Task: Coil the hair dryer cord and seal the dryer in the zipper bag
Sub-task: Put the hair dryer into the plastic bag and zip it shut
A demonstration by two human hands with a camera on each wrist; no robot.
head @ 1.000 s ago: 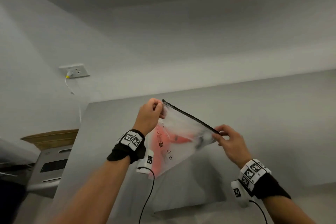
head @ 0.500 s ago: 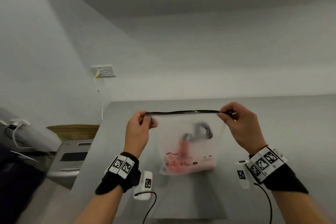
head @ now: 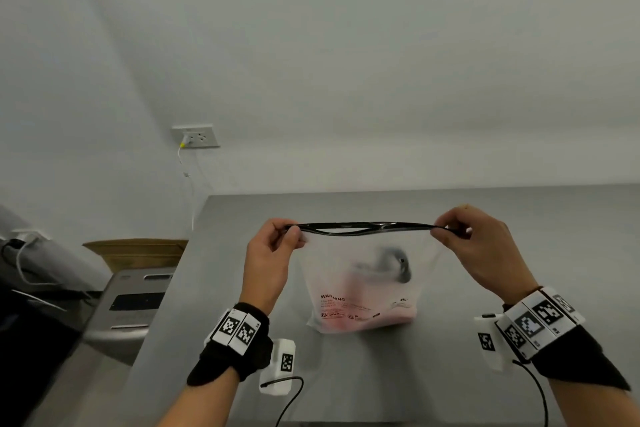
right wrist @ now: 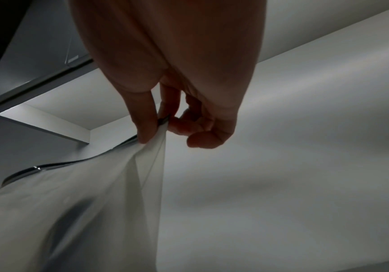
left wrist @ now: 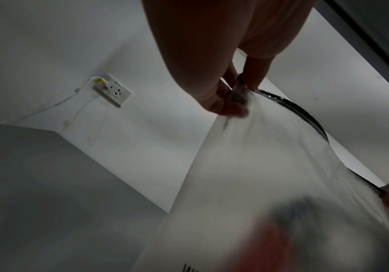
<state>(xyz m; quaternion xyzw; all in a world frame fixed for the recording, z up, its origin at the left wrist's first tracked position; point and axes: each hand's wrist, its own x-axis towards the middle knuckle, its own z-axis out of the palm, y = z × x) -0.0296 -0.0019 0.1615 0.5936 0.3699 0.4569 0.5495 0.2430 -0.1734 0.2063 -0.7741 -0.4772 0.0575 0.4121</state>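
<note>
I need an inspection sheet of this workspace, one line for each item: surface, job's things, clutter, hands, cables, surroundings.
Surface: grey metal table.
Job's things: frosted plastic zipper bag, bottom on the table, black zip strip gaping in the middle; blurred pink-and-black dryer inside.
Clutter: nothing seen.
Hands: left hand and right hand each pinch one strip end.
Cables: white cable hangs from the white wall socket.
Surroundings: white wall; cardboard box.

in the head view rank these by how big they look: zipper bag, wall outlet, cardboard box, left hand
1. zipper bag, clearly largest
2. cardboard box and left hand look about alike; the box is partly hidden and farther off, so no ranking
3. wall outlet, smallest, though it is farthest from the camera
</note>
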